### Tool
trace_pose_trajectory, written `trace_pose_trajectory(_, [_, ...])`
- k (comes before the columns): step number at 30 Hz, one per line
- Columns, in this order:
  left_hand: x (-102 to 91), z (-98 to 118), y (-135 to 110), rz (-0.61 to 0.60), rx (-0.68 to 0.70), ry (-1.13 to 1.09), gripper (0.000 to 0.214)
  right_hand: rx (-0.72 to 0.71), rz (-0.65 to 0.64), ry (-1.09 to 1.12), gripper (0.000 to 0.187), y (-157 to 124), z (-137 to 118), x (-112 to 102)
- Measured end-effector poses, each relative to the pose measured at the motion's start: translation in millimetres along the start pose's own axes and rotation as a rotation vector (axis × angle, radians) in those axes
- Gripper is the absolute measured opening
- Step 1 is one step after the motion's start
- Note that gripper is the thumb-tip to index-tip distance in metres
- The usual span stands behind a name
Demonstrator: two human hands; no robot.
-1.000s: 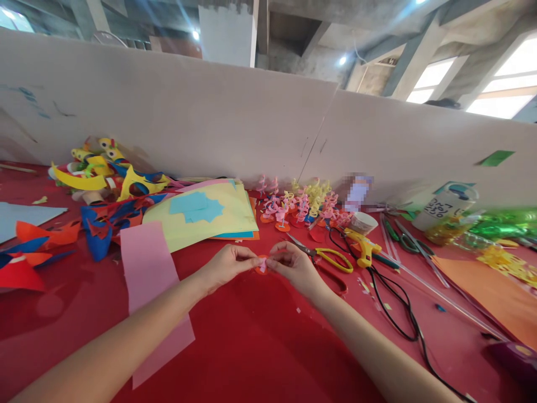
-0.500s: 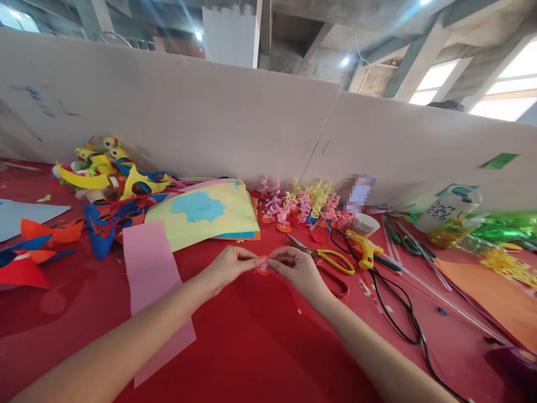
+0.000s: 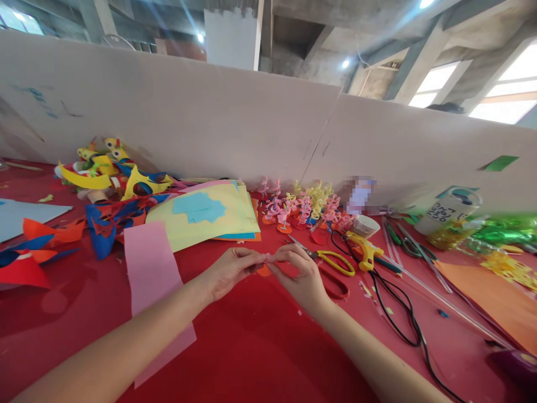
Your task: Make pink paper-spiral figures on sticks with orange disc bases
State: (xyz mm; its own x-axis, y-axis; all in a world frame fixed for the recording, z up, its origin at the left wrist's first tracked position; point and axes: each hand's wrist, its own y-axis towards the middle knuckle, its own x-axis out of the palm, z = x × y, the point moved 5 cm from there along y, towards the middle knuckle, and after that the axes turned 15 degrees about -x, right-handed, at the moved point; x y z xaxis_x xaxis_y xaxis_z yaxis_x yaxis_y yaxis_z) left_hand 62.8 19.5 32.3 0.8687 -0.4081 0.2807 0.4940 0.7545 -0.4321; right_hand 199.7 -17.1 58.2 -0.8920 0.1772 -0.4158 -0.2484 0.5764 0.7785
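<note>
My left hand point(image 3: 235, 273) is closed in a pinch at the middle of the table. Between its fingertips is a small pink paper piece point(image 3: 267, 257), mostly covered by the fingers. My right hand point(image 3: 301, 277) meets it from the other side, its fingertips also pinching the pink piece, with the thumb a little lower than the forefinger. An orange paper disc point(image 3: 264, 271) shows just below the fingertips; whether it is joined to the pink piece cannot be told. Yellow-and-red-handled scissors point(image 3: 335, 263) lie close beyond my right hand.
Pink and yellow curled-paper figures point(image 3: 300, 207) stand by the white partition point(image 3: 188, 112). A yellow glue gun point(image 3: 367, 252) with a black cord point(image 3: 413, 319) lies right. Left are a pink paper strip point(image 3: 151, 280), yellow sheets point(image 3: 237, 210) and blue-orange paper shapes point(image 3: 100, 229).
The fingertips have risen slightly off the orange disc, which shows lower now. My right thumb and forefinger have parted a little at the pink piece.
</note>
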Motion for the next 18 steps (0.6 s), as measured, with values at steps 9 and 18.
trace_pose_trajectory(9, [-1.8, -4.4, 3.8, -0.003, -0.005, -0.056, 0.013, 0.309, 0.114, 0.393, 0.006, -6.6, 15.1, 11.3])
trace_pose_trajectory(18, [-1.9, 0.1, 0.9, 0.009, 0.0, -0.031, 0.014, 0.452, 0.149, 0.486, 0.019, -9.2, 23.0, 14.0])
